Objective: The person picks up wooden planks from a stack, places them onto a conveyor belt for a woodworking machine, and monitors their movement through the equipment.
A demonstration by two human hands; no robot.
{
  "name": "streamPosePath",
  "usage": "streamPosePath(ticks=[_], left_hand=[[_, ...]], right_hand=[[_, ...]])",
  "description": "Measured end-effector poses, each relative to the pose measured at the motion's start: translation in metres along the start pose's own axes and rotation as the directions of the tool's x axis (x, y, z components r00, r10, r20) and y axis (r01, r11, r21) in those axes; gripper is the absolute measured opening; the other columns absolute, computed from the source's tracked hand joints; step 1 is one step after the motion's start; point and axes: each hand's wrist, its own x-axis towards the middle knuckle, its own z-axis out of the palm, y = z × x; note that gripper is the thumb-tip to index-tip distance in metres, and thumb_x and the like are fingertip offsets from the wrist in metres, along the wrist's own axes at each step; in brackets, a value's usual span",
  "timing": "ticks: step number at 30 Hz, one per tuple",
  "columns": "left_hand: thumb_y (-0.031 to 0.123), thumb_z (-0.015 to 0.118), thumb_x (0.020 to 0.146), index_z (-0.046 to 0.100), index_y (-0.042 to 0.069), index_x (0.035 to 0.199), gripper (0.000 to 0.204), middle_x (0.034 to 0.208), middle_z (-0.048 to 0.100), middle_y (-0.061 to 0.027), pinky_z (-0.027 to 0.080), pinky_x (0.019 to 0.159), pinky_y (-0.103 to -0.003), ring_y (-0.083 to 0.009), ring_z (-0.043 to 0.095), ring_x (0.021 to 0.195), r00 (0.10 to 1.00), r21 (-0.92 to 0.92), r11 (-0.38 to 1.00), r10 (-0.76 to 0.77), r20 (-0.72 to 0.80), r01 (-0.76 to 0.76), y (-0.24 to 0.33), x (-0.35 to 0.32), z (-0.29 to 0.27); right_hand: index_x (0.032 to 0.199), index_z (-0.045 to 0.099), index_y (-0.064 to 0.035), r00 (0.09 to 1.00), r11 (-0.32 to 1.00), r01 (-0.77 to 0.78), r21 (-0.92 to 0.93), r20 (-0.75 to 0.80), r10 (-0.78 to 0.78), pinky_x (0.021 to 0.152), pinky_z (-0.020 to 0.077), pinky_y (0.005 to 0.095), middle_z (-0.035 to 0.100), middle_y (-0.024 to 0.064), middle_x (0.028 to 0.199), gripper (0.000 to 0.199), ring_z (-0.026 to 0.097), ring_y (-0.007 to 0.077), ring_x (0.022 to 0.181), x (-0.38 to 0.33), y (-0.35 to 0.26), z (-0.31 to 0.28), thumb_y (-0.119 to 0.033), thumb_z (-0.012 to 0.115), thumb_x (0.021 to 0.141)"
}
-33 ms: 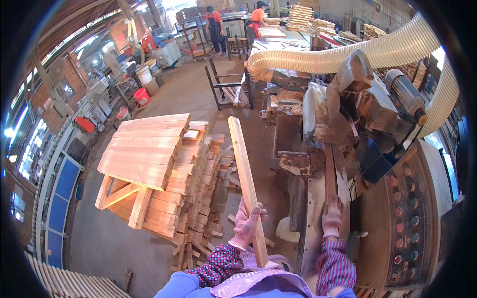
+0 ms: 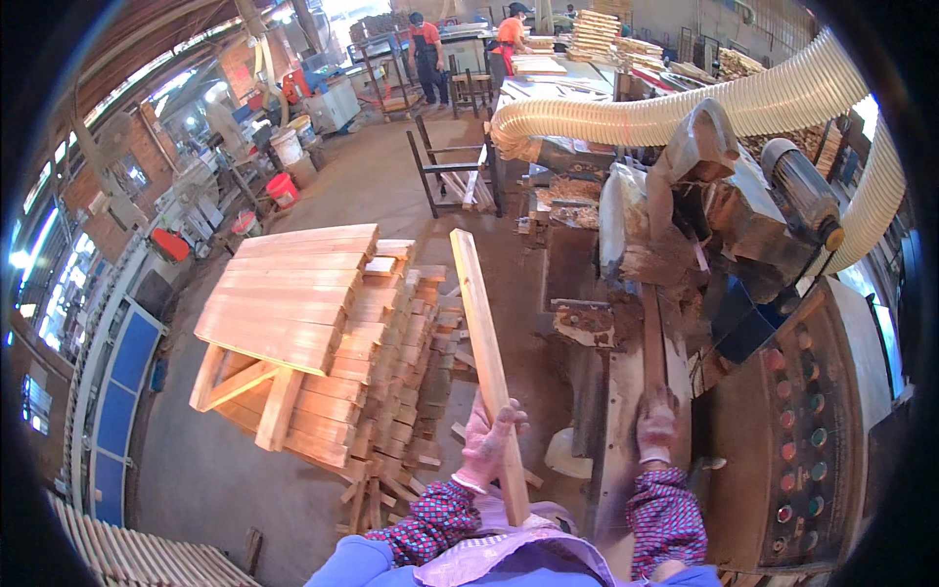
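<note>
In my left hand (image 2: 486, 445), gloved in pink, I grip a pale wooden batten (image 2: 479, 313) near its lower end. It tilts upright in front of my body, with its far end leaning slightly left. My right hand (image 2: 656, 428), in a matching glove, rests palm down with fingers forward on the narrow track of a woodworking machine (image 2: 626, 391). Beneath and ahead of it a brown strip (image 2: 653, 338) runs along the track toward the dusty machine head (image 2: 690, 186). What lies under the palm is hidden.
A stack of battens (image 2: 284, 293) stands on the floor to my left. A control panel with round buttons (image 2: 802, 440) is at right. A ribbed hose (image 2: 675, 117) arches above the machine. Two people in orange (image 2: 427, 54) work farther back, beyond a black metal frame (image 2: 455, 171).
The fingers of my right hand look slightly more bent on the track. My left hand and the batten stay almost where they were.
</note>
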Motion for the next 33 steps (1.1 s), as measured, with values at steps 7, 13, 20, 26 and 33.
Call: streamPosePath(ticks=[7,13,20,26,33], left_hand=[[0.028,0.079,0.087,0.036,0.012,0.141,0.071,0.106,0.056,-0.0044,0.053,0.075,-0.026,-0.0113,0.060,0.084,0.980,0.013,0.984,0.176,-0.091,-0.175,-0.018,0.003,0.001],[0.039,0.063,0.095,0.019,-0.003,0.154,0.085,0.154,0.034,-0.0216,0.022,0.120,-0.040,-0.0310,0.032,0.143,0.829,0.803,0.239,0.294,0.476,-0.546,0.009,0.004,-0.029],[0.026,0.061,0.092,0.051,-0.009,0.123,0.048,0.122,0.056,-0.0250,0.039,0.101,-0.047,-0.0350,0.052,0.116,0.255,0.929,0.290,0.903,-0.345,0.230,0.271,0.044,-0.232],[0.030,0.065,0.087,0.063,0.001,0.112,0.038,0.100,0.068,-0.0106,0.051,0.088,-0.044,-0.0304,0.065,0.101,0.824,0.790,0.613,0.460,-0.331,-0.025,0.337,0.053,-0.398],[0.040,0.065,0.083,0.052,0.003,0.125,0.058,0.108,0.060,-0.0093,0.050,0.087,-0.040,-0.0248,0.060,0.097,0.763,0.284,0.878,0.476,-0.436,-0.385,0.273,0.011,-0.207]], right_hand=[[0.145,0.046,-0.0024,0.908,0.119,-0.380,0.917,0.395,-0.144,0.092,0.0482,0.0283,0.057,0.0082,0.135,0.052,0.057,0.0146,0.107,0.025,-0.138,-0.099,-0.006,0.057,0.095],[0.154,0.025,0.0007,0.858,0.068,-0.488,0.870,0.492,-0.145,0.114,0.0332,0.0351,0.039,0.0215,0.153,0.087,0.041,0.0293,0.139,-0.101,-0.174,-0.181,-0.011,0.074,0.083],[0.141,0.048,0.0022,0.943,0.967,-0.160,0.200,0.319,0.090,0.112,0.0376,0.0475,0.044,0.0306,0.144,0.059,0.047,0.0444,0.131,-0.235,-0.065,-0.183,-0.009,0.061,0.084],[0.138,0.050,-0.0010,0.951,0.997,-0.047,0.053,0.308,0.028,0.115,0.0330,0.0495,0.047,0.0197,0.145,0.052,0.043,0.0400,0.134,-0.060,-0.052,-0.118,-0.017,0.055,0.088],[0.132,0.057,-0.0051,0.989,0.963,-0.091,0.254,0.134,0.058,0.111,0.0380,0.0453,0.054,0.0190,0.138,0.042,0.049,0.0373,0.129,0.089,-0.017,-0.002,-0.014,0.054,0.091]])
